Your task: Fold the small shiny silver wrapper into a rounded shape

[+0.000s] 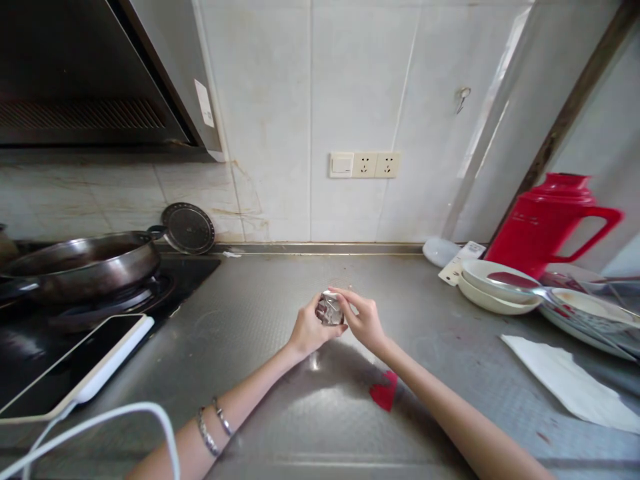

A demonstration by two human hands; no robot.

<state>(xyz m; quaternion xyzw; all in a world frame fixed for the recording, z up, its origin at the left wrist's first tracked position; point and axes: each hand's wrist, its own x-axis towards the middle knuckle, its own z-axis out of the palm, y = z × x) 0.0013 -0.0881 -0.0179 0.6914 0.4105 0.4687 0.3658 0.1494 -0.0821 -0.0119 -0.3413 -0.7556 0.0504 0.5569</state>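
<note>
Over the middle of the steel counter, both my hands meet around a small shiny, silvery thing (331, 309) with a crinkled, foil-like look; its exact kind is unclear. My left hand (309, 328) wraps it from the left and below, fingers curled. From the right, my right hand (364, 319) is closed at its upper edge and right side, fingertips pressed against it. A red scrap with a jagged edge (384, 391) lies on the counter beside my right forearm. Two silvery bangles (207, 432) circle my left forearm.
Left: a steel pan (85, 267) on the hob, a phone-like device (75, 367) with a white cable (145, 407), and a range hood (75, 73). Right: a red thermos jug (545, 220), stacked bowls (490, 300), a patterned plate (595, 320) and a white paper sheet (570, 380).
</note>
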